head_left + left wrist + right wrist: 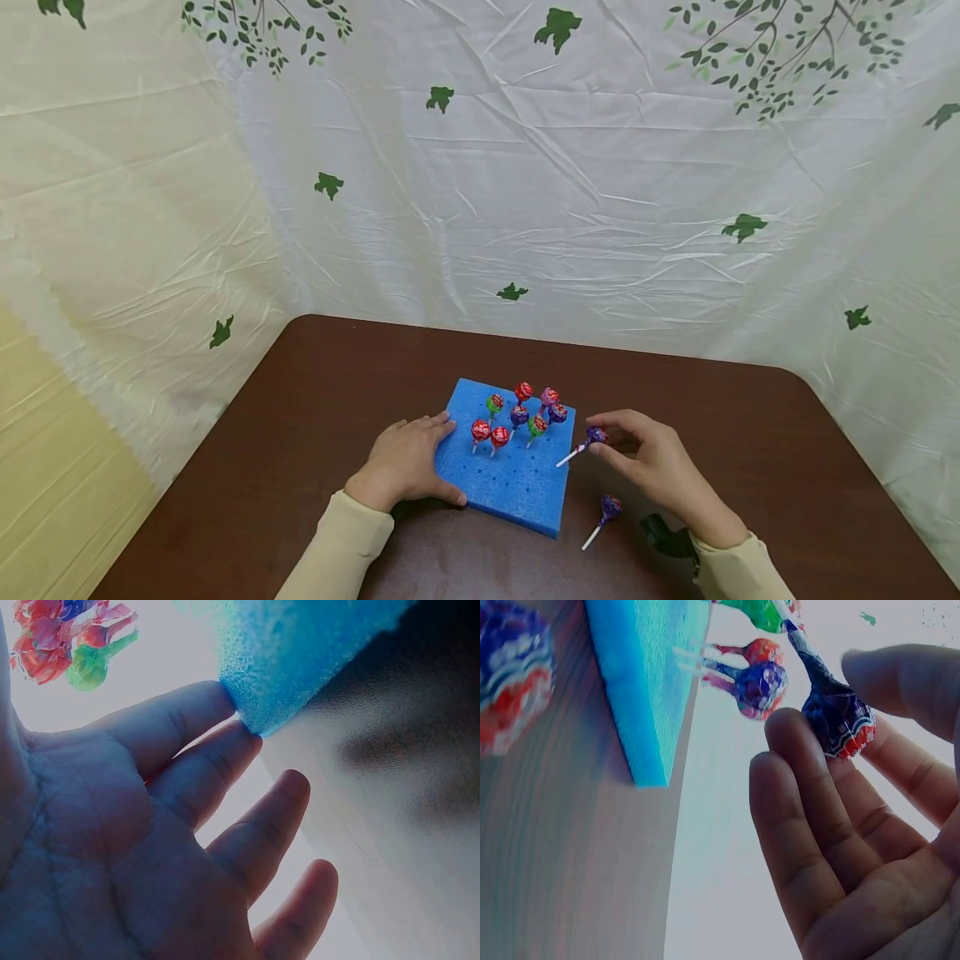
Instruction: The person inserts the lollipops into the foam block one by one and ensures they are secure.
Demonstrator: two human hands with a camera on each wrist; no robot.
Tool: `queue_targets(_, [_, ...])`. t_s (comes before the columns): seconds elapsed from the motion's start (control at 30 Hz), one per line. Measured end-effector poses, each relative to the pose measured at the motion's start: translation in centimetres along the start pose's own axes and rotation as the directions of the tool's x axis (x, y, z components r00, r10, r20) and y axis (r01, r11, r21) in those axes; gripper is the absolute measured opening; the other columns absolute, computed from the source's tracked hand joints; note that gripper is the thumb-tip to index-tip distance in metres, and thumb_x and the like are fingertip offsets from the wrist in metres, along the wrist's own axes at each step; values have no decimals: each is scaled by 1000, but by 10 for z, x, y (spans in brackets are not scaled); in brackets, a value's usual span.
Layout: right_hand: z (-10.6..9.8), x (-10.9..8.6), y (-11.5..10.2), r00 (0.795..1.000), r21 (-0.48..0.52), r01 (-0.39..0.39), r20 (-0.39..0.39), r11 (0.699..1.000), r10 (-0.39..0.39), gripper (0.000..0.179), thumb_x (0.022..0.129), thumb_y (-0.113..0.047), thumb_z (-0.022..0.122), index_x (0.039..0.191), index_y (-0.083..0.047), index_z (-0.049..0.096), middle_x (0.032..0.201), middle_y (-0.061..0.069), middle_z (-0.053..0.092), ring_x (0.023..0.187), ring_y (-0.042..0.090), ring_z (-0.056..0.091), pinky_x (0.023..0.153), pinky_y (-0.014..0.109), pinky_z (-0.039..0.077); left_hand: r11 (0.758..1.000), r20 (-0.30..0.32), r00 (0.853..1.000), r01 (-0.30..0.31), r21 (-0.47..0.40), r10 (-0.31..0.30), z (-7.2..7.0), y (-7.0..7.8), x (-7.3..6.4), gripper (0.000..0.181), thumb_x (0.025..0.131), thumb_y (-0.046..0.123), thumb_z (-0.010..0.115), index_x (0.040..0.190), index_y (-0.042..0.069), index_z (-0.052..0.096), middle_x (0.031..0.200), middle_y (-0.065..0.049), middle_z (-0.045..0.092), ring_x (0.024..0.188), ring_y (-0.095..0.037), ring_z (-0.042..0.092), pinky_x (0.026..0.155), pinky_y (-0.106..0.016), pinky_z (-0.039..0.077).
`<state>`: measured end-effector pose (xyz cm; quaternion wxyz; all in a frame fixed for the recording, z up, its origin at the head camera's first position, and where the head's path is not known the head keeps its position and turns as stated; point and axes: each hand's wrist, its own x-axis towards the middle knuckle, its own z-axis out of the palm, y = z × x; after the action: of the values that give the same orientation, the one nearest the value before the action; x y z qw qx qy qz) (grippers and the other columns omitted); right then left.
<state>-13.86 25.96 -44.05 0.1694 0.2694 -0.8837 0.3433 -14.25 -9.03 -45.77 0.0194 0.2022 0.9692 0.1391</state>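
My right hand (660, 467) pinches a lollipop (596, 435) with a purple wrapper by its candy end, between thumb and fingers. Its white stick points down and left, over the right edge of a blue foam board (517, 492). In the right wrist view the purple and red wrapper (836, 720) shows between the thumb and fingertips. My left hand (408, 460) rests against the board's left side, its thumb by the near corner. Extended fingers (199, 769) touch the foam in the left wrist view. Several red, green, pink and purple lollipops (519, 416) stand in the board's far half.
Another purple lollipop (611, 507) lies on the brown table (360, 375), right of the board and near my right wrist. Small holes dot the board's near half. A white cloth (585, 217) with green leaf prints hangs behind the table.
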Motion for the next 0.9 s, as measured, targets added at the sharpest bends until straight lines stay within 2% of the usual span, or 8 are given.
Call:
queue_targets(0.27, [9,7,-8,998,35,67,4,997,-67,31,86,0,77,114,-10,70,106,-4,67,87,7,67,73,35,59,1000,1,1000,-3,-9,3,-1,0,-1,105,61,66,84,145,11,54,151,-8,47,137,-32,44,109,-55,34])
queue_targets(0.4, [13,12,-12,993,44,117,-12,992,-117,34,85,4,77,116,-7,70,109,-1,67,90,10,68,75,33,59,1000,-1,1000,-5,-5,5,-2,0,-1,106,61,67,84,145,11,54,151,-8,46,137,-32,45,109,-54,34])
queue_targets(0.5, [17,15,-16,989,55,149,-21,987,-148,38,82,6,78,118,-3,69,110,2,67,90,14,68,74,36,59,1000,-2,1000,-4,2,4,-1,-1,0,106,61,68,83,145,11,54,152,-7,46,137,-31,45,109,-54,34])
queue_targets(0.63, [23,18,-20,986,68,164,-28,984,-162,42,79,8,79,118,-3,68,110,4,66,88,16,69,72,42,59,1000,-3,1000,-5,4,5,0,-1,0,106,60,68,83,145,11,54,151,-7,46,136,-31,45,109,-54,35])
queue_targets(0.77, [27,19,-22,987,62,160,-33,985,-158,42,78,9,80,115,-5,69,110,1,67,87,15,69,72,40,59,1000,-3,1000,-6,1,6,-1,-2,-1,106,61,69,83,145,11,54,151,-7,46,136,-31,45,109,-53,34])
queue_targets(0.9, [30,18,-22,989,65,148,-28,987,-146,41,77,8,81,114,-5,69,109,1,67,87,16,69,73,42,59,1000,-1,1000,-5,-2,5,-2,-1,-1,106,61,68,83,145,11,54,152,-7,46,137,-31,45,109,-54,34])
